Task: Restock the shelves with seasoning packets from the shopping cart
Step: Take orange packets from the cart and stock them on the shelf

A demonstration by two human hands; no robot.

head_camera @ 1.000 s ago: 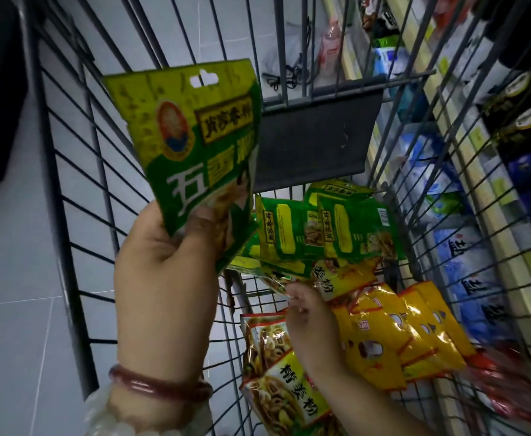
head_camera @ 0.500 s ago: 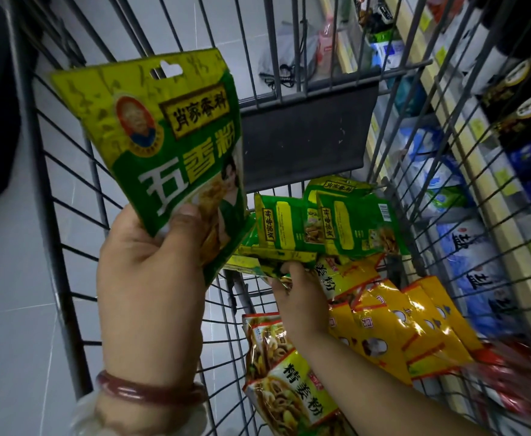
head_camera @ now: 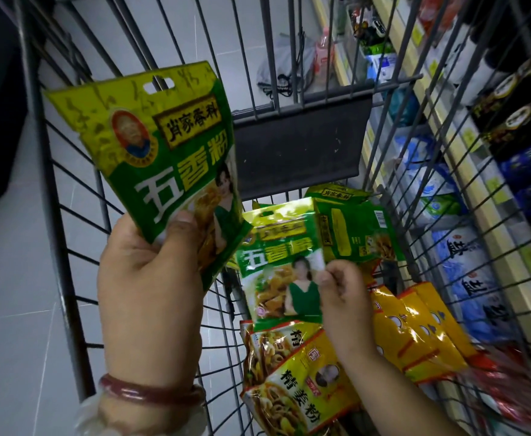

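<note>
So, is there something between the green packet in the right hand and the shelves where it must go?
Yes. The right hand pinches the green five-spice packet inside the shopping cart, and the cart's wire side wall stands between it and the shelves. The packet must be lifted over that wall.

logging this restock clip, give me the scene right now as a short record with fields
setting: store aisle, seen looking down into a wire shopping cart
left hand: grips a green five-spice powder packet by its lower edge, raised above the cart
right hand: pinches a second five-spice packet at its right edge, lifted above the pile
in cart: more green packets, yellow packets, ginger powder packets
at right: shelves with blue-and-white bags
</note>
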